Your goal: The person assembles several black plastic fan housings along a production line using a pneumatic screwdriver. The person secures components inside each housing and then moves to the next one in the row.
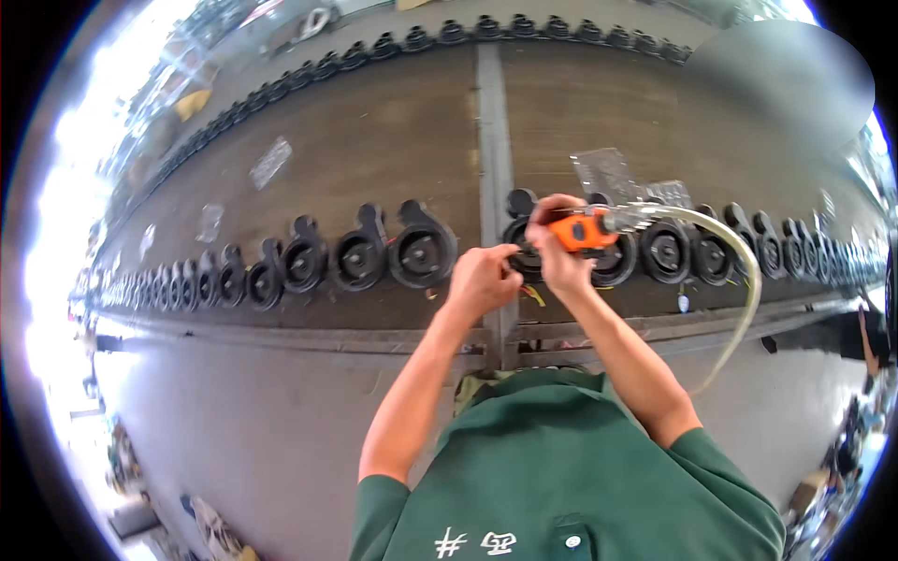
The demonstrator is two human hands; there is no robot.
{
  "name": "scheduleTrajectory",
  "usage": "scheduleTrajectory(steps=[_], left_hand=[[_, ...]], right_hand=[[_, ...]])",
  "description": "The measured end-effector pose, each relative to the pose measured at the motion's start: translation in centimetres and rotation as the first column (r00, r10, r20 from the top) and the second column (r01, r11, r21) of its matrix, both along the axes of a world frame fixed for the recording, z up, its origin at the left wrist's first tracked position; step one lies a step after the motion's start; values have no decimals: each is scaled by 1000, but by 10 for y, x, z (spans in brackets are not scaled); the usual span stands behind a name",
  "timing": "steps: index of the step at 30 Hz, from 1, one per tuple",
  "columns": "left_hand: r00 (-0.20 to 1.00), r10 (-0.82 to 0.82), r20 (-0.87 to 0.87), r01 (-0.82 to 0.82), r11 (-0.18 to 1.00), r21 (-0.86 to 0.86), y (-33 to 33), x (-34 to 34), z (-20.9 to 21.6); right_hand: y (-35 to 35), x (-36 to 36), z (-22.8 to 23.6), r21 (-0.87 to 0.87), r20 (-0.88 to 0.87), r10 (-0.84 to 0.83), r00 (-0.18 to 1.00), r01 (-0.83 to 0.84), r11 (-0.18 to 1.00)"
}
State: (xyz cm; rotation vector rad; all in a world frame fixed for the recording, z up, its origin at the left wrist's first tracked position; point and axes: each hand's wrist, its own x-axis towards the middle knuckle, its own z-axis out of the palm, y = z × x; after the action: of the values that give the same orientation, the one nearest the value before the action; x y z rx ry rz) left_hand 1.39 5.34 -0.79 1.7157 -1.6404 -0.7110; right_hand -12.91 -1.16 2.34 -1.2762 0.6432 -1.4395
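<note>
My right hand (559, 251) grips an orange air tool (582, 230) with a pale hose (739, 280) curving off to the right. The tool sits over a black round housing (520, 245) in a long row of black housings (423, 251) on the workbench. My left hand (482, 279) is just left of that housing, fingers pinched together at its edge; whether it holds anything small I cannot tell.
The dark workbench (374, 140) has a grey divider strip (492, 122) down its middle. A second row of black parts (449, 34) lines the far edge. Clear plastic bags (606, 172) lie near the tool and at the left (269, 161). Grey floor (262, 421) lies below.
</note>
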Motion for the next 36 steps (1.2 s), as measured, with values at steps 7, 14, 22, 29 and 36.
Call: scheduleTrajectory(steps=[7, 14, 22, 29, 36], left_hand=[[927, -163, 339, 124, 983, 134, -17, -14, -9], [908, -139, 396, 103, 989, 110, -11, -16, -9], [829, 415, -376, -412, 907, 92, 16, -41, -50], [627, 539, -562, -329, 837, 437, -8, -57, -75], [611, 516, -600, -327, 855, 402, -7, -64, -69]], right_hand=[[-14, -10, -40, 19, 165, -47, 985, 45, 999], [-17, -7, -37, 75, 240, -33, 970, 15, 997], [-17, 0, -38, 5, 83, 157, 984, -158, 987], [-14, 11, -46, 13, -135, 287, 948, -288, 957], [-32, 1, -23, 39, -43, 254, 966, -252, 967]])
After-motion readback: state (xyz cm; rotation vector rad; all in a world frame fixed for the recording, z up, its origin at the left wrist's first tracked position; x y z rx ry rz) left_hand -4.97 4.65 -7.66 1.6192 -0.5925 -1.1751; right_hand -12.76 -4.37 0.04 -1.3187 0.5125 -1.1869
